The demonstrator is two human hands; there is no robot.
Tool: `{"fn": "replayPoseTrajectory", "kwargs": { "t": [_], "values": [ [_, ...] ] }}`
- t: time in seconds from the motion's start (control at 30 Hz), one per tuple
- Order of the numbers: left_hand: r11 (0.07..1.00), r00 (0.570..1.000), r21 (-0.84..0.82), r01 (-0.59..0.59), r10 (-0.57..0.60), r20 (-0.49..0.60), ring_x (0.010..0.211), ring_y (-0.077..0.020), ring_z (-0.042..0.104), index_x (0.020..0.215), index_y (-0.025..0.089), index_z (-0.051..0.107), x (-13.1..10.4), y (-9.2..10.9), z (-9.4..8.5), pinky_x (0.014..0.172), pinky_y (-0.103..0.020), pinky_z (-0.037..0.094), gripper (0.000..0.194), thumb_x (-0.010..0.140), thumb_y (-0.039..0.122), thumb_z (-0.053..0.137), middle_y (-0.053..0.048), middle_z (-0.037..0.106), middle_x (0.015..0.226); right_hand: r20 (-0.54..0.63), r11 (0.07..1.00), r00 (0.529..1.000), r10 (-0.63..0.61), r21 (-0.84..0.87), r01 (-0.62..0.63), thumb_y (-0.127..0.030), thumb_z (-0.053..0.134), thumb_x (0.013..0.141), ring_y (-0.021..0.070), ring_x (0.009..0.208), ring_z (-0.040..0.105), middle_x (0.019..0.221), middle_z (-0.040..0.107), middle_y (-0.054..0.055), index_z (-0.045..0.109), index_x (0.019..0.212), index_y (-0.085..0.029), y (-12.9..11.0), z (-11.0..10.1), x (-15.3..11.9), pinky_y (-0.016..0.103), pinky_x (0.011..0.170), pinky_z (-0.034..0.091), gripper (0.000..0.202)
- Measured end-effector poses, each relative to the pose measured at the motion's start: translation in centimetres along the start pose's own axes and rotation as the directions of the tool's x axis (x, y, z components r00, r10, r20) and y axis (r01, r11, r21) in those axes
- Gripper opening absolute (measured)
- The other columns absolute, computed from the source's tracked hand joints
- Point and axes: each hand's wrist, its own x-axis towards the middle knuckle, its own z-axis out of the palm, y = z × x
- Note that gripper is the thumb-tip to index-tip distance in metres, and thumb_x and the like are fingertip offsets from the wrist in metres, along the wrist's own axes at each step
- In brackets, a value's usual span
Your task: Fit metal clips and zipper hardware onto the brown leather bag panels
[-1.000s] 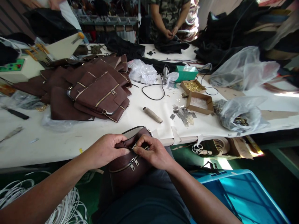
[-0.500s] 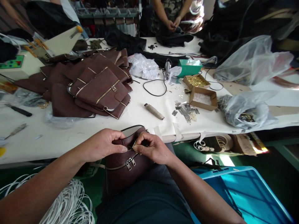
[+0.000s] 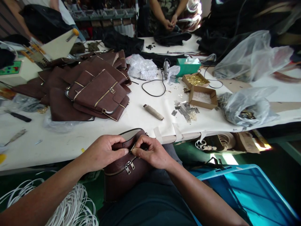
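Observation:
A dark brown leather bag (image 3: 124,183) rests on my lap against the table's front edge. Across its upper part runs a zipper (image 3: 115,172) with two metal pulls. My left hand (image 3: 103,153) pinches the bag's opening edge between thumb and fingers. Close beside it, my right hand (image 3: 151,152) is closed in a pinch at the same opening. A small metal piece, perhaps a zipper pull (image 3: 133,147), shows at its thumb and fingertips. What lies inside the opening is mostly hidden by my fingers.
Brown leather bag pieces (image 3: 94,91) are heaped on the white table (image 3: 138,121). A wrapped tool (image 3: 153,112), metal plates (image 3: 187,111) and cardboard boxes (image 3: 203,97) lie to the right. Below stand a blue crate (image 3: 254,169) and white cords (image 3: 72,207). A co-worker's hands (image 3: 171,23) show opposite.
The view has shifted slightly, and the table things appear a little farther left. Both hands keep their hold at the bag's opening, with only small finger movement.

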Motion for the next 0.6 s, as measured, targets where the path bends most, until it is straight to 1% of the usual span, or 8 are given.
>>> {"fn": "replayPoseTrajectory", "kwargs": {
  "t": [0.1,0.17,0.3,0.5,0.6],
  "values": [
    [0.998,1.0,-0.049,0.028,-0.028,-0.002,0.064,-0.0152,0.057,0.087,0.019,0.071,-0.09,0.2,0.41,0.056,-0.023,0.043,0.029,0.084,0.047,0.074,0.003,0.064,0.072,0.008,0.998,0.999,0.032,0.061,-0.032,-0.04,0.083,0.091,0.0138,0.073,0.058,0.08,0.066,0.0,0.066,0.082,-0.019,0.17,0.0,-0.01,0.028,0.07,0.047,0.029],
    [0.998,0.999,-0.053,0.034,-0.035,-0.01,0.062,-0.0139,0.053,0.084,0.018,0.069,-0.09,0.24,0.64,0.055,-0.022,0.041,0.03,0.082,0.047,0.074,0.004,0.06,0.069,0.011,0.995,0.999,0.04,0.092,-0.041,-0.043,0.084,0.09,0.0138,0.073,0.059,0.08,0.066,0.0,0.066,0.081,-0.019,0.25,0.03,-0.03,0.028,0.07,0.047,0.032],
    [1.0,0.999,0.002,0.017,-0.017,-0.043,0.062,-0.0133,0.052,0.081,0.018,0.069,-0.1,0.0,0.75,0.053,-0.02,0.04,0.03,0.082,0.047,0.074,0.004,0.059,0.068,0.003,0.994,1.0,0.025,0.104,-0.025,-0.046,0.085,0.089,0.0132,0.072,0.058,0.079,0.066,-0.001,0.065,0.081,-0.019,0.31,0.1,-0.1,0.027,0.07,0.047,0.034],
    [0.992,0.996,0.12,-0.021,0.032,-0.087,0.063,-0.0144,0.056,0.08,0.019,0.069,-0.28,-0.34,0.7,0.053,-0.02,0.041,0.03,0.087,0.048,0.07,0.003,0.061,0.068,-0.023,0.995,0.999,0.024,0.095,-0.021,-0.044,0.087,0.087,0.0135,0.072,0.057,0.079,0.066,-0.001,0.064,0.081,-0.019,0.29,0.12,-0.19,0.027,0.07,0.047,0.034],
    [0.99,0.993,0.14,-0.031,0.046,-0.106,0.062,-0.0143,0.056,0.078,0.019,0.069,-0.35,-0.29,0.88,0.053,-0.02,0.042,0.031,0.088,0.049,0.07,0.003,0.061,0.067,-0.036,0.996,0.999,0.029,0.084,-0.026,-0.043,0.085,0.088,0.0141,0.074,0.058,0.08,0.066,0.0,0.064,0.082,-0.019,0.39,0.2,-0.25,0.027,0.07,0.047,0.033]
  ]
}}
